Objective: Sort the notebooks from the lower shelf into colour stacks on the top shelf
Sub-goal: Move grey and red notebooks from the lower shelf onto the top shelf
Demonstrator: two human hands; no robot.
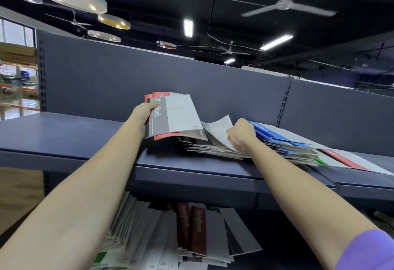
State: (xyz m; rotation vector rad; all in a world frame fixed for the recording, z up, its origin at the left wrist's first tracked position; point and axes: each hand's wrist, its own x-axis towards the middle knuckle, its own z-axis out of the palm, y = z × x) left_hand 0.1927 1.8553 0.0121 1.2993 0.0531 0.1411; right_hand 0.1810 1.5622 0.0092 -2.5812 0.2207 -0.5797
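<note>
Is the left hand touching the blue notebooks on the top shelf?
Apart. The head view shows the left hand gripping grey and red notebooks, well left of the blue notebooks.

Grey and red notebooks [170, 116] lifted above top shelf [64, 133], blue stack [281, 139] alongside, more notebooks [191, 231] below

Camera: I have one wide-angle head-worn view, facing forward and slightly upward at close range toward the dark blue-grey metal top shelf [64, 133]. Frame spans black ceiling with white fan [285, 3] down to the lower shelf's notebooks [191, 233]. No second view.
</note>
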